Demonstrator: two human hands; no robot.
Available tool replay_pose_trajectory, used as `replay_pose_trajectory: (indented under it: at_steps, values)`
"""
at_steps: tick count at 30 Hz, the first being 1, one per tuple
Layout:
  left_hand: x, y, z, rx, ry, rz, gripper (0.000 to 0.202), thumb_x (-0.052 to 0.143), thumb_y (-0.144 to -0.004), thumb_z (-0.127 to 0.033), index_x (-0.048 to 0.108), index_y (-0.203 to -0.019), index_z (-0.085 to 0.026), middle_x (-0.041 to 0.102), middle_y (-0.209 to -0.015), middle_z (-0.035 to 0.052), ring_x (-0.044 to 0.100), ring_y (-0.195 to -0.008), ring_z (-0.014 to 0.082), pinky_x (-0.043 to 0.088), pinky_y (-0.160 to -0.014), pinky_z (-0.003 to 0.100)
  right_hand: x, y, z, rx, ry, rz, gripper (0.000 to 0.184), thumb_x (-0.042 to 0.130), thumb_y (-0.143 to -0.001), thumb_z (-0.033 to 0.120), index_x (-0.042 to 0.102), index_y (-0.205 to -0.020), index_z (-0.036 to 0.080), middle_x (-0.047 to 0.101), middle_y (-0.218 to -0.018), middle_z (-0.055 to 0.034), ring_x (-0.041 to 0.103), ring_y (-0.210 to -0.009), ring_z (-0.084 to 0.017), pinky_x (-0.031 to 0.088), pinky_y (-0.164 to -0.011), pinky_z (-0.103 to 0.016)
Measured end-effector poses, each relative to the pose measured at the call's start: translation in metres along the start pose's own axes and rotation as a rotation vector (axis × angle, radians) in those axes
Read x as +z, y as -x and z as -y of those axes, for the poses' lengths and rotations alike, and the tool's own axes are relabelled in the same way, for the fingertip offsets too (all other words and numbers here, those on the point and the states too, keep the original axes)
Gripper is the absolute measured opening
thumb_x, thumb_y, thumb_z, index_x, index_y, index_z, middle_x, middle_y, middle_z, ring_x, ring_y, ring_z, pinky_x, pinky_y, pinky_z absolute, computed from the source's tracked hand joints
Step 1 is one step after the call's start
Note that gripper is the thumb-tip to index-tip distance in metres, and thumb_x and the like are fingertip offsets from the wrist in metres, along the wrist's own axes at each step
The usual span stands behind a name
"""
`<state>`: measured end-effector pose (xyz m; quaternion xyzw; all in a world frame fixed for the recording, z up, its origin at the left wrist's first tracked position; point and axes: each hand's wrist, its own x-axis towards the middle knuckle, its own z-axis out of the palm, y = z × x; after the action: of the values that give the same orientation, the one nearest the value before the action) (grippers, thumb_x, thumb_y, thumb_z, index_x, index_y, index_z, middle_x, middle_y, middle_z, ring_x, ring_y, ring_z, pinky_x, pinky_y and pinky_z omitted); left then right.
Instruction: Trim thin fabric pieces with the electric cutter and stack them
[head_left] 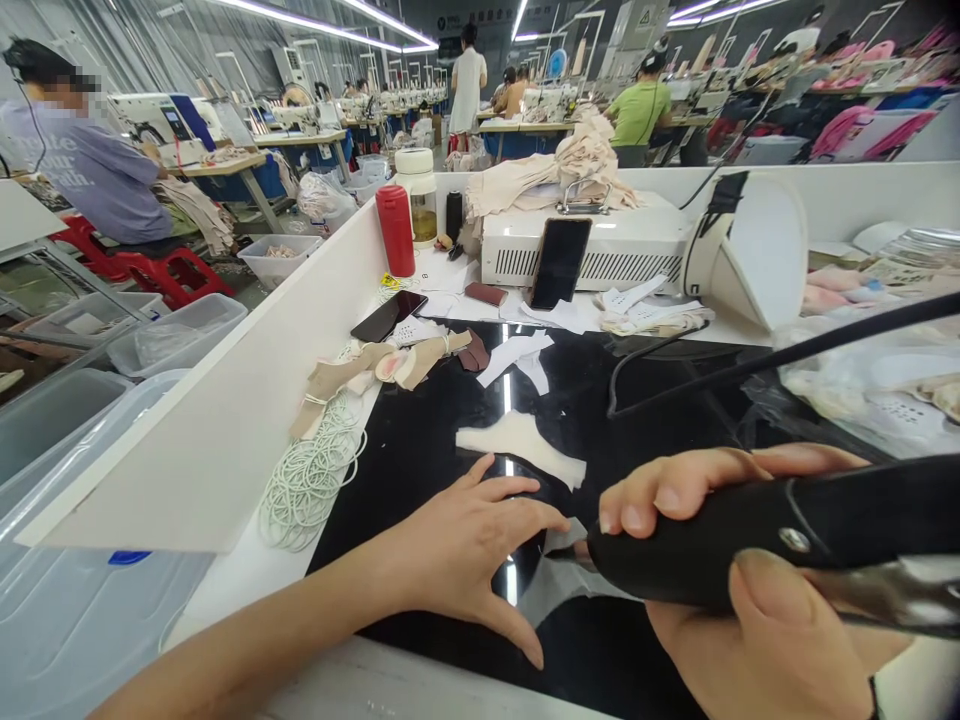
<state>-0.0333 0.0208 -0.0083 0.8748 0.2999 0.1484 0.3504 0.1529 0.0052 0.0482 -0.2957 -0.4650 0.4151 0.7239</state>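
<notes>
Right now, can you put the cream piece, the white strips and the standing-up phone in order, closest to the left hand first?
In the head view, from the left hand:
1. Cream piece, just beyond it.
2. White strips, farther back, behind the cream piece.
3. Standing-up phone, farthest, in front of the white box.

Lettering (64, 160) on a lavender shirt (112, 195) at the far left is legible only in part: "our" on the middle line and "th." closing the last. A triangular warning sign (646, 15) stands on a grey panel (634, 45) at the far right; the row of characters (510, 17) on the far wall (420, 22) and the printed marks on the nearer white pieces (414, 330) are too small to read.
</notes>
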Motion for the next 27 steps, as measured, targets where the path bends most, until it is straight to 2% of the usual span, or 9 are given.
replay_pose_trajectory:
  at_steps: [9,14,20,23,27]
  values:
    - [0.001,0.0,0.0,0.004,-0.001,-0.004,0.09,0.088,-0.073,-0.059,0.049,-0.148,-0.028,0.062,-0.145,0.0068,0.035,-0.153,0.0348,-0.002,-0.128,0.058,0.001,0.007,0.005,0.01,0.002,0.051,0.035,0.083,-0.084,0.034,0.057,-0.108,0.029,0.066,-0.077,0.0047,0.063,-0.06,-0.018,0.058,-0.057,-0.038]
    - [0.0,-0.001,-0.001,0.006,-0.006,-0.005,0.088,0.088,-0.073,-0.059,0.051,-0.146,-0.027,0.063,-0.144,0.0079,0.035,-0.153,0.0357,-0.001,-0.128,0.059,-0.004,0.011,0.015,0.121,-0.016,0.117,0.034,0.083,-0.084,0.036,0.06,-0.108,0.033,0.065,-0.078,0.0033,0.063,-0.062,-0.019,0.059,-0.059,-0.04]
    - [-0.001,-0.001,-0.002,0.011,0.007,-0.006,0.087,0.089,-0.073,-0.056,0.05,-0.146,-0.028,0.064,-0.144,0.0065,0.036,-0.153,0.0346,-0.001,-0.128,0.058,-0.009,0.02,0.016,0.185,-0.06,0.206,0.04,0.083,-0.083,0.038,0.061,-0.115,0.038,0.065,-0.08,0.0024,0.065,-0.065,-0.021,0.06,-0.059,-0.042]
    - [-0.001,-0.002,-0.002,0.016,-0.002,0.002,0.09,0.089,-0.073,-0.056,0.048,-0.148,-0.028,0.063,-0.144,0.0067,0.036,-0.153,0.0344,-0.001,-0.128,0.058,-0.009,0.02,0.014,0.159,-0.033,0.2,0.034,0.08,-0.085,0.034,0.061,-0.113,0.037,0.065,-0.079,0.0025,0.065,-0.065,-0.02,0.061,-0.061,-0.042]
    - [-0.002,-0.001,-0.002,0.008,-0.014,0.008,0.091,0.088,-0.073,-0.057,0.048,-0.149,-0.028,0.064,-0.142,0.0081,0.037,-0.152,0.0357,-0.001,-0.127,0.06,-0.006,0.02,0.015,0.152,-0.011,0.168,0.034,0.082,-0.083,0.036,0.062,-0.111,0.036,0.065,-0.078,0.0021,0.064,-0.062,-0.021,0.061,-0.057,-0.042]
